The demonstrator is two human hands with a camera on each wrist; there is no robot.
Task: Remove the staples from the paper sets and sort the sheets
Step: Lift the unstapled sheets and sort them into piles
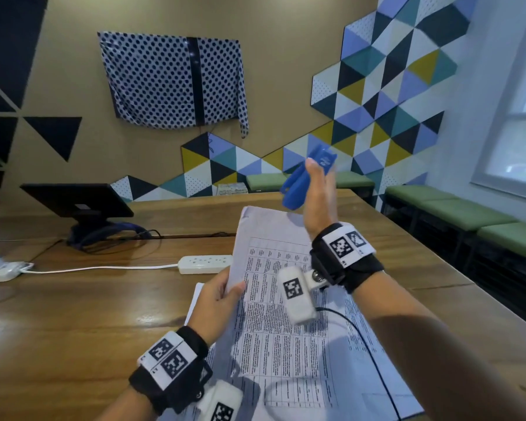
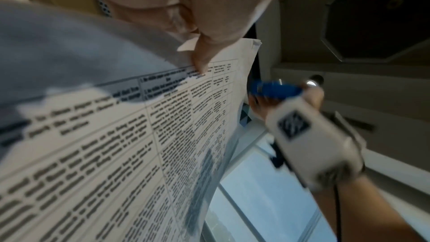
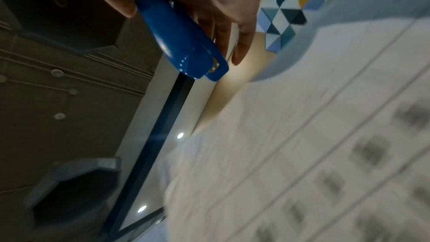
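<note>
My left hand (image 1: 222, 294) pinches the left edge of a stapled paper set (image 1: 268, 268) printed with a table and lifts it off the wooden table; in the left wrist view its thumb (image 2: 202, 56) lies on the printed page (image 2: 130, 135). My right hand (image 1: 318, 189) is raised above the far end of the set and grips a blue stapler-shaped staple tool (image 1: 304, 180), also seen as the blue tool (image 3: 184, 41) and the blue tool (image 2: 274, 89). More printed sheets (image 1: 331, 375) lie flat under my arms. The staple itself is not visible.
A white power strip (image 1: 205, 264) with its cord lies left of the papers. A black monitor stand (image 1: 82, 202) with cables sits farther back left, and another white strip (image 1: 0, 270) is at the left edge. Green benches (image 1: 468, 214) line the right wall past the table edge.
</note>
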